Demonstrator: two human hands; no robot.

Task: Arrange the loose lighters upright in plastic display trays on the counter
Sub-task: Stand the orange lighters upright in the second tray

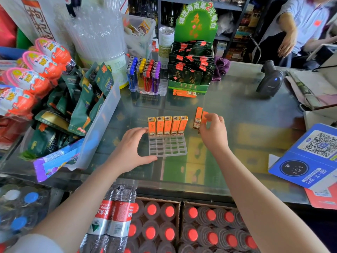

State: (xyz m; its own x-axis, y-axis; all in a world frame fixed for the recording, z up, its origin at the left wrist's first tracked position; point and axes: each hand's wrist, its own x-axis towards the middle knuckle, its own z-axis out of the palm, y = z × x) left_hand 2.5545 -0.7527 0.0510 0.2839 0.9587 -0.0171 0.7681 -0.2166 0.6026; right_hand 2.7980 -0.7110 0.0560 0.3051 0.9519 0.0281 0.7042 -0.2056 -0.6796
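Observation:
A clear plastic display tray (pixel 167 146) lies on the glass counter (pixel 242 110). Its far row holds several orange lighters (pixel 167 125) standing upright; the nearer slots are bare. My left hand (pixel 132 149) grips the tray's left edge, thumb at the near corner. To the right of the tray my right hand (pixel 212 131) holds orange lighters (pixel 199 117) just above the counter. At the back stands another tray (pixel 162 89) with several blue, yellow, red and purple lighters (pixel 144 74) upright. Two orange lighters (pixel 184 93) lie flat beside it.
A clear bin (pixel 102 123) of green snack packs crowds the left. A green box (pixel 187 86) of dark packets stands behind. A barcode scanner (pixel 270 79) and a blue QR-code card (pixel 310 157) sit right. Another person's arm (pixel 288 33) is at far right. Bottles lie below the counter.

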